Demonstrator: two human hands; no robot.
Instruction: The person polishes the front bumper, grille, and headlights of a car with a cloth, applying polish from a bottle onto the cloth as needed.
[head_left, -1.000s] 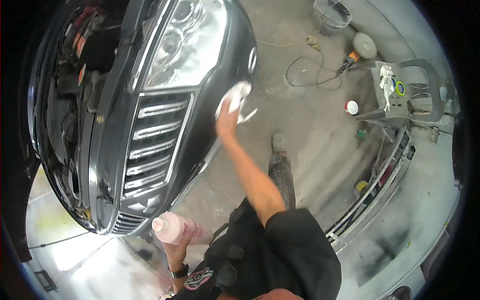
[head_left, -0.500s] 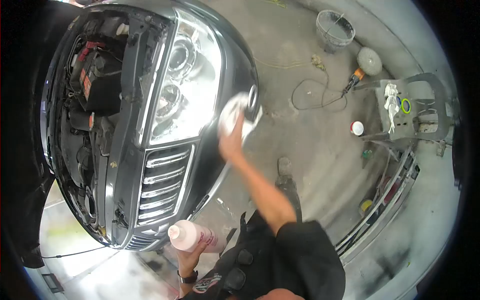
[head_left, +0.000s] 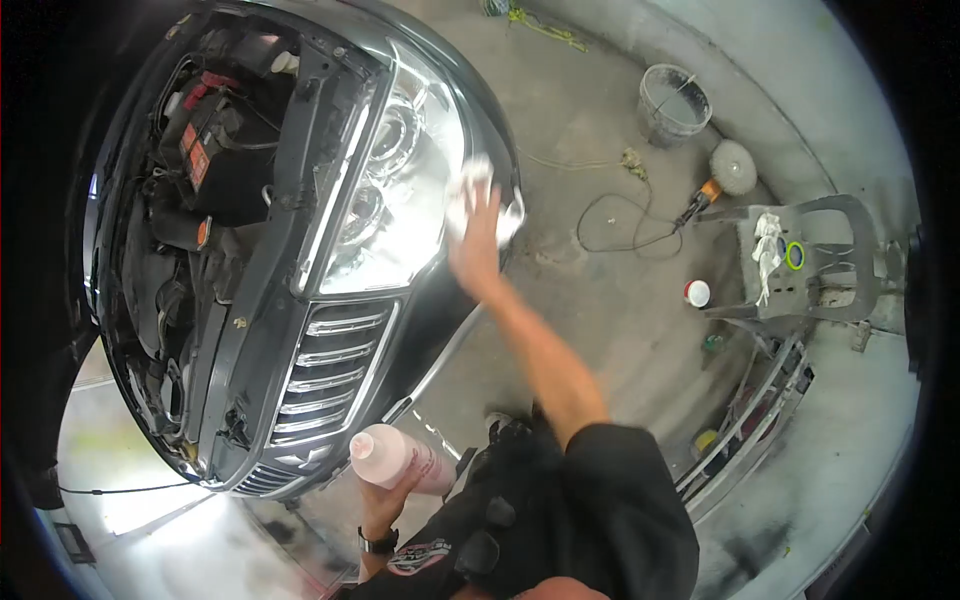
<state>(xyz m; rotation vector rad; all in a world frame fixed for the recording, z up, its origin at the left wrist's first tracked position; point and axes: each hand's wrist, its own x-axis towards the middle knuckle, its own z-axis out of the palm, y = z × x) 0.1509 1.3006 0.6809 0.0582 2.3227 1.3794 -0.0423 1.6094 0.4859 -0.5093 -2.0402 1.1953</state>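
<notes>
My right hand presses a white cloth against the dark grey car bodywork, just beside the clear headlight. Its fingers lie over the cloth, which bunches around them. Lower down, my left hand, with a watch on the wrist, is wrapped around a pale pink plastic bottle with red print. The bottle is tilted close to my body, in front of the chrome grille.
The engine bay is exposed at left. On the floor are a bucket, an orange polisher with its cord, and a red and white tin. A grey plastic chair holds a cloth and a green-rimmed roll. A metal frame leans at right.
My right hand and the cloth have shifted slightly up along the headlight's edge. The view has moved a little, and the left hand still grips the bottle.
</notes>
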